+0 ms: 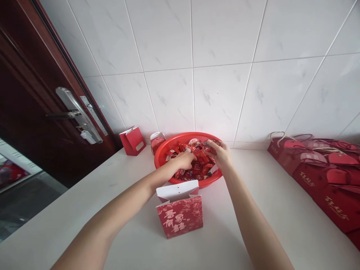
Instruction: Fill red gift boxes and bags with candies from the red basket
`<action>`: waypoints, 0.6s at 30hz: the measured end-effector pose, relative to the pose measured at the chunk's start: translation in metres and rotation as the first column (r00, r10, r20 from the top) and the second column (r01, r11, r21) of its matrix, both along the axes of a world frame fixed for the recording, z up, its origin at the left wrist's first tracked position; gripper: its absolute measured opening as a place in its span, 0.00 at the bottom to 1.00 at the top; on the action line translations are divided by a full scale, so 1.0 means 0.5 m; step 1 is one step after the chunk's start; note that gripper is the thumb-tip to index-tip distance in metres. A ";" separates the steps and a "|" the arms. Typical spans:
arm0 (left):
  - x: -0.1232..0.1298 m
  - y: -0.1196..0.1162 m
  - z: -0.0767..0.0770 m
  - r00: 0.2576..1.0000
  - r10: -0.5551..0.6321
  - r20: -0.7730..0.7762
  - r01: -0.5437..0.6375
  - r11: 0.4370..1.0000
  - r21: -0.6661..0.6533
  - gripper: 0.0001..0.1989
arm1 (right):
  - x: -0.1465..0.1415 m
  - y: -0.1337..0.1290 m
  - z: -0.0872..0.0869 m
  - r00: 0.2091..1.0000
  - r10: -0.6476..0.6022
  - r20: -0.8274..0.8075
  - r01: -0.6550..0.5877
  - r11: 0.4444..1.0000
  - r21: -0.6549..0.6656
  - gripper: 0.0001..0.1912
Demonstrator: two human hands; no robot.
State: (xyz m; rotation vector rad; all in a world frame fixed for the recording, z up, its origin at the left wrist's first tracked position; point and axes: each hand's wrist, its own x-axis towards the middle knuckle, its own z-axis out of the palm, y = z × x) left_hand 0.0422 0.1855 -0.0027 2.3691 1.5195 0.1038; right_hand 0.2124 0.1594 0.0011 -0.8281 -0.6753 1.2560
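A red plastic basket [163,148] stands against the tiled wall, holding many red-wrapped candies [198,168]. Over the candies at the left of the basket is my left hand [185,160], its fingers bent down among the wrappers; what they hold, if anything, is hidden. My right hand [221,153] is at the basket's right side, thumb and fingers closed around a red-wrapped candy [209,150]. In front of the basket an open red paper box [181,217] with white lettering stands upright, its white inner flap raised.
A small red box [132,141] and another red box [157,141] stand by the wall, left of the basket. Rows of red gift boxes [315,180] with cord handles fill the right side. A dark wooden door [36,67] is at the left, beyond the white table [84,210].
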 end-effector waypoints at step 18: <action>0.031 0.011 0.004 0.954 -0.015 -0.299 0.035 0.998 0.060 0.03 | -0.003 -0.003 -0.003 1.000 0.008 0.009 -0.008 1.000 0.004 0.20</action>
